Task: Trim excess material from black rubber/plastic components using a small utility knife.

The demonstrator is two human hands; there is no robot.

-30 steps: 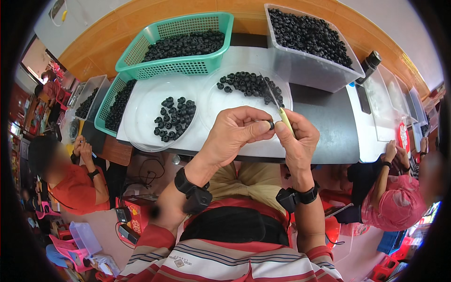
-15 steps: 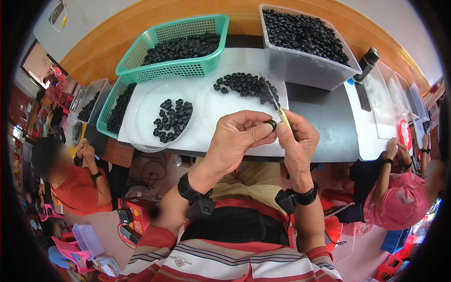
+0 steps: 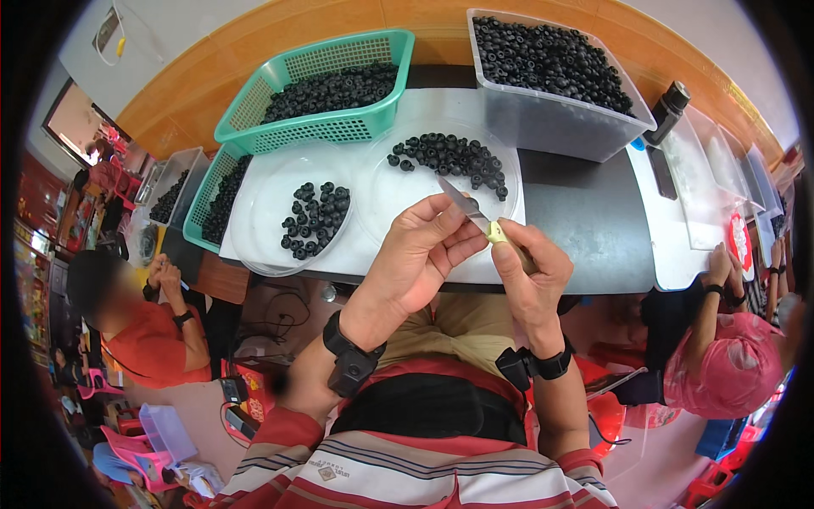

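My right hand is closed around the pale yellow handle of a small knife. Its blade points up and to the left, crossing in front of my left fingertips. My left hand pinches a small black ring-like part, mostly hidden behind the blade. Beyond my hands, a clear round plate carries many loose black parts of the same sort. A second clear round plate to its left holds a smaller group of black parts.
A green basket and a translucent bin, both full of black parts, stand at the back. Left is another green basket. A dark bottle and a phone lie right. Persons sit on both sides.
The knife has swung lower and leftward, its blade now lying across my left fingertips. The black part has shifted up and left, and my left fingers have loosened their curl.
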